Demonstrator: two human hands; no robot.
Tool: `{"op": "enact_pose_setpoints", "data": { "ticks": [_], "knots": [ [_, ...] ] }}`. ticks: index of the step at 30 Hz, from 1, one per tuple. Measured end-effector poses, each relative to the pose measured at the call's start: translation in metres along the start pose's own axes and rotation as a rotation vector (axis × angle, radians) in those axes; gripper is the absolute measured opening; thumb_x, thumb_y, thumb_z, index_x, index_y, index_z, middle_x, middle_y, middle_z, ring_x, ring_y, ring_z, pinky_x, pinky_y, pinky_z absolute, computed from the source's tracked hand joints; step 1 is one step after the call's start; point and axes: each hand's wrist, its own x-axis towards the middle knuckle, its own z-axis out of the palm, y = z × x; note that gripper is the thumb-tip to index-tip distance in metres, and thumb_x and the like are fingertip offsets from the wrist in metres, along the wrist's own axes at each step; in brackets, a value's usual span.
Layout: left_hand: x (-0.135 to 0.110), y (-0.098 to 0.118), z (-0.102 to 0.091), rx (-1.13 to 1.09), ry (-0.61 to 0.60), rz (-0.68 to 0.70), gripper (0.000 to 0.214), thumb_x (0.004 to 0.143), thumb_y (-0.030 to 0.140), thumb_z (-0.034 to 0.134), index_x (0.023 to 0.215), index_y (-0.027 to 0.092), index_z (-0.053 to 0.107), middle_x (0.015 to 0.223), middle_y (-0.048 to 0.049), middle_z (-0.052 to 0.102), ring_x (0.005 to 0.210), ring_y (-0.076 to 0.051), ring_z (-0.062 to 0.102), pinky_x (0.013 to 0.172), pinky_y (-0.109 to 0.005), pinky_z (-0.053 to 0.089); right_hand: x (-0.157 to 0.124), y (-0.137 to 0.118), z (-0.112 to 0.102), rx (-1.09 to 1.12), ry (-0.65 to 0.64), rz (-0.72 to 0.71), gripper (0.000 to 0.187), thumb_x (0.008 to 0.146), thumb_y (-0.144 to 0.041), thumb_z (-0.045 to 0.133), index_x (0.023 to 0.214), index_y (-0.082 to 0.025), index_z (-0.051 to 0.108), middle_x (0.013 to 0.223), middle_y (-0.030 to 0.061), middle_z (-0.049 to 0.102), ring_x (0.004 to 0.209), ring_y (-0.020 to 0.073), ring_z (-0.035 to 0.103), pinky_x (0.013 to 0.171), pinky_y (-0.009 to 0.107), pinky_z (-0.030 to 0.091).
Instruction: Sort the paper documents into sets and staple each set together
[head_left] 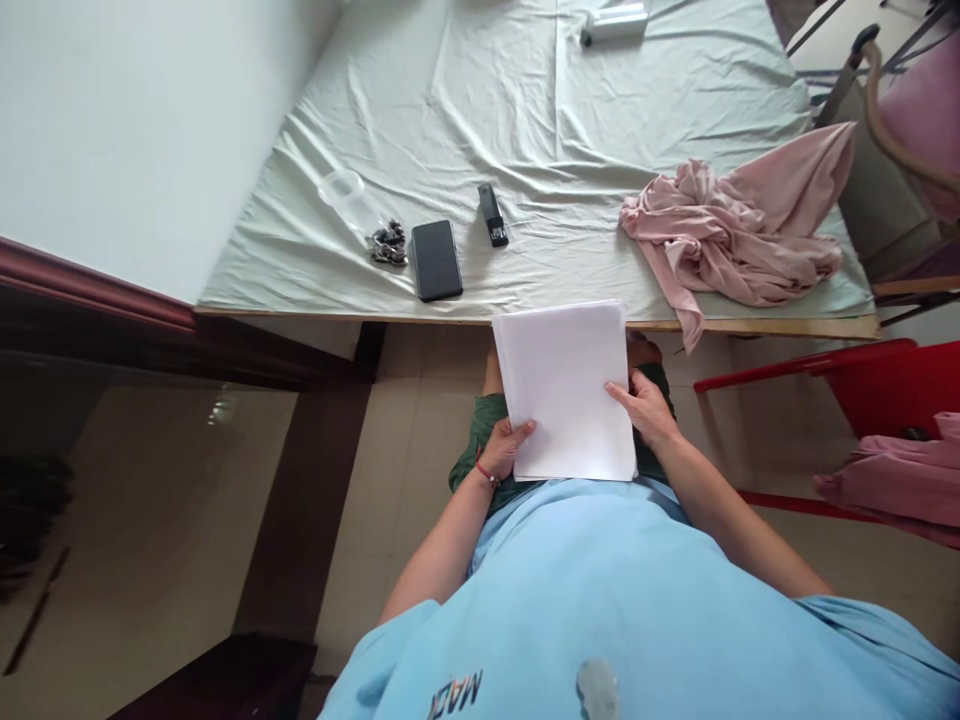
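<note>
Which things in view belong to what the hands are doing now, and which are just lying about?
In hand:
white paper stack, held by left hand and right hand

On the covered table, apparently just lying about:
flat black device
small black object, kind unclear
small dark metal items
clear plastic container
crumpled pink cloth
silvery object

I have the bare left hand and bare right hand in pinching grips, thumbs above the fingers, bare forearms slanting outward behind them.
</note>
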Motion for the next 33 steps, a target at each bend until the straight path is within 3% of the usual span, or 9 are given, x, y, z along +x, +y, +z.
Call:
{"op": "enact_pose_setpoints", "data": {
  "ticks": [5, 11, 19, 25, 33],
  "knots": [
    [0.002, 0.001, -0.004, -0.052, 0.035, 0.000, 0.066, 0.049, 0.054, 0.102, 0.094, 0.011, 0.079, 0.091, -0.0110, 0.083, 0.079, -0.022, 0.074, 0.080, -0.035, 0.058, 0.002, 0.005, -0.001, -0.002, 0.032, 0.001, 0.047, 0.067, -0.055, 0.086, 0.098, -0.023, 0.072, 0.093, 0.0025, 0.079, 0.080, 0.0205, 0.071, 0.078, 0.035, 0.059],
    [0.007, 0.002, -0.009, -0.119, 0.028, -0.004, 0.066, 0.056, 0.058, 0.098, 0.102, 0.014, 0.078, 0.096, -0.0113, 0.084, 0.101, -0.028, 0.078, 0.097, -0.039, 0.059, 0.002, 0.004, -0.009, -0.054, 0.071, -0.056, 0.044, 0.074, -0.055, 0.079, 0.104, -0.024, 0.072, 0.096, 0.0016, 0.078, 0.081, 0.0195, 0.069, 0.074, 0.032, 0.056],
    [0.005, 0.006, -0.006, -0.131, -0.024, 0.000, 0.065, 0.056, 0.053, 0.100, 0.103, 0.014, 0.078, 0.104, -0.0134, 0.083, 0.116, -0.033, 0.075, 0.107, -0.046, 0.056, 0.002, -0.002, -0.052, -0.050, 0.251, -0.094, 0.039, 0.070, -0.050, 0.081, 0.096, -0.022, 0.070, 0.083, 0.0009, 0.075, 0.073, 0.0192, 0.066, 0.070, 0.033, 0.053],
    [0.002, 0.005, -0.002, -0.135, -0.030, 0.019, 0.063, 0.052, 0.050, 0.102, 0.097, 0.013, 0.078, 0.098, -0.0128, 0.084, 0.103, -0.031, 0.078, 0.102, -0.047, 0.058, -0.011, -0.016, -0.066, 0.021, 0.256, -0.078, 0.044, 0.068, -0.048, 0.084, 0.103, -0.025, 0.072, 0.093, 0.0027, 0.078, 0.077, 0.0216, 0.071, 0.073, 0.037, 0.057],
    [0.003, 0.002, -0.004, -0.145, 0.006, 0.044, 0.064, 0.048, 0.046, 0.104, 0.098, 0.014, 0.079, 0.097, -0.0100, 0.084, 0.083, -0.022, 0.077, 0.087, -0.037, 0.060, -0.009, -0.020, -0.049, 0.010, 0.174, -0.090, 0.041, 0.069, -0.046, 0.088, 0.101, -0.023, 0.075, 0.093, 0.0017, 0.079, 0.078, 0.0198, 0.071, 0.075, 0.033, 0.056]
  ]
}}
